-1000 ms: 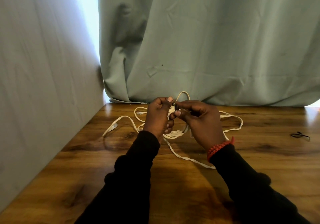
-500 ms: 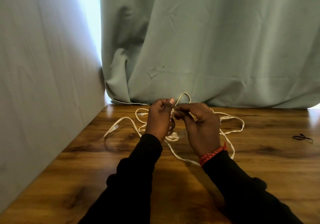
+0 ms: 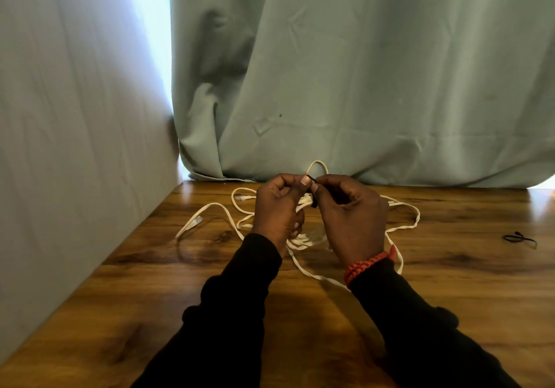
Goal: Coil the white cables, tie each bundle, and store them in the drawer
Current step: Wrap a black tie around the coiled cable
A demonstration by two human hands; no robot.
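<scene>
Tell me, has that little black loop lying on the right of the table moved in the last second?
No. The black loop lies on the same patch of the table, just as far from the curtain as before; only the camera shifted slightly.

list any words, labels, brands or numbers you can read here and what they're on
None: no readable text shows anywhere.
The white cables, the black tie pinched between the left hand and right hand, the red bracelet and the wooden table bear no visible print.

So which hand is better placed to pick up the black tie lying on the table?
Right hand, probably: the spare black tie lies on the table far to its side. The left hand grips the white cable.
</scene>
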